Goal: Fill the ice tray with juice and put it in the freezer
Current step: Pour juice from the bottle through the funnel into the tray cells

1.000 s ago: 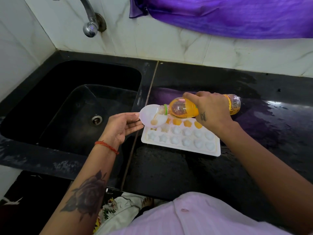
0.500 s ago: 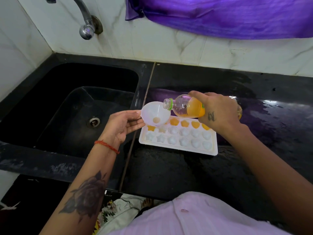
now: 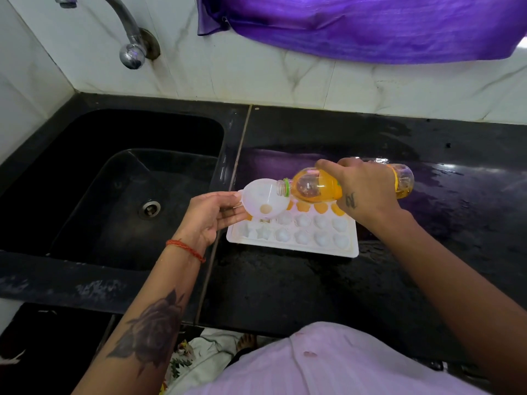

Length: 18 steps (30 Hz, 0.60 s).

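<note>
While we look down from head height, the white ice tray (image 3: 293,238) serves as our landmark, lying flat on a wet black counter (image 3: 299,286). Just to the tray's left is a deep black sink (image 3: 114,181), and beyond the sink a steel tap (image 3: 128,38) juts from the pale marble wall. Above and behind the tray, a purple cloth (image 3: 356,27) hangs on that wall.

Over the tray's far left corner our left hand (image 3: 211,218) pinches the rim of a white funnel (image 3: 265,199) between thumb and fingers. Our right hand (image 3: 362,189), above the tray's far edge, wraps around a juice bottle (image 3: 316,188) tipped nearly level, its uncapped mouth resting at the funnel's rim. A little orange juice sits in the funnel's throat.

The tray's far row already holds orange juice; the two nearer rows look pale and empty, so we judge the filling about a third done.

To do this well, we would keep the funnel's spout centred over one cavity and tip the bottle gently for a thin stream. Stopping each cavity short of its brim should leave room for carrying the tray level to the freezer, which is out of sight.
</note>
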Each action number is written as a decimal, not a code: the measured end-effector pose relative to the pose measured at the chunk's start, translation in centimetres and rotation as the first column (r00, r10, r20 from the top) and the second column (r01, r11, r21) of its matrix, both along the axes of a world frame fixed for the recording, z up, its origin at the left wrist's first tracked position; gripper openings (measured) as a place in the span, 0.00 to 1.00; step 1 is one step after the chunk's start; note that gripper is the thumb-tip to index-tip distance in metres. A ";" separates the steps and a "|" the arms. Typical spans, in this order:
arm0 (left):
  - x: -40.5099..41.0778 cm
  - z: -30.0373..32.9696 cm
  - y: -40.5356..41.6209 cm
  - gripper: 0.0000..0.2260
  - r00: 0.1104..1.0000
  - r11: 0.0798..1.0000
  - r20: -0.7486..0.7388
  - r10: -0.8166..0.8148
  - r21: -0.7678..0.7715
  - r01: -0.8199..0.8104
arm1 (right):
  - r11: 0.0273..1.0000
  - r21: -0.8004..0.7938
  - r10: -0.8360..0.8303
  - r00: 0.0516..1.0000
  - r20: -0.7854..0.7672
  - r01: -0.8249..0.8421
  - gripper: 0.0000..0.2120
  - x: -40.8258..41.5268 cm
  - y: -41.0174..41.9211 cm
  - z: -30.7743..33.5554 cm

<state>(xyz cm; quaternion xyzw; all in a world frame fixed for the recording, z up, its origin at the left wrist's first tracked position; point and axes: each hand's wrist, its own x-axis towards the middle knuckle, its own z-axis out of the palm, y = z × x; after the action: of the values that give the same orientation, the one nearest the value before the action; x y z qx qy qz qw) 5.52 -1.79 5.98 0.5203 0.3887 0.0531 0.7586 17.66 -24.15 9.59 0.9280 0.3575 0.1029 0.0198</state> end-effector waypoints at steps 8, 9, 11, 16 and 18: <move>-0.1 0.2 -0.2 0.04 1.000 1.000 0.007 0.003 -0.009 -0.003 | 1.000 0.010 0.017 1.000 0.000 -0.017 0.28 0.0 0.2 0.1; -0.1 0.2 -0.2 0.04 1.000 1.000 0.010 0.004 -0.010 -0.004 | 1.000 0.012 0.017 1.000 -0.002 -0.017 0.28 0.0 0.2 0.1; -0.1 0.3 -0.2 0.04 1.000 1.000 0.012 0.006 -0.013 -0.006 | 1.000 0.017 0.019 1.000 -0.006 -0.019 0.28 0.1 0.2 0.1; -0.1 0.4 -0.1 0.05 1.000 1.000 0.001 0.001 -0.001 -0.001 | 1.000 0.023 -0.001 1.000 -0.030 0.001 0.30 0.1 0.1 0.1; 0.0 0.5 0.0 0.05 1.000 1.000 0.005 -0.002 0.002 0.002 | 0.999 0.033 -0.013 0.999 -0.038 0.014 0.31 0.0 0.0 0.1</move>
<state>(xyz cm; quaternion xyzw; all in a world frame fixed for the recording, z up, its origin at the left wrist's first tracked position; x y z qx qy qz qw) 5.47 -1.80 6.50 0.5213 0.3861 0.0539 0.7591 17.68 -24.11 9.70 0.9324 0.3499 0.0909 -0.0016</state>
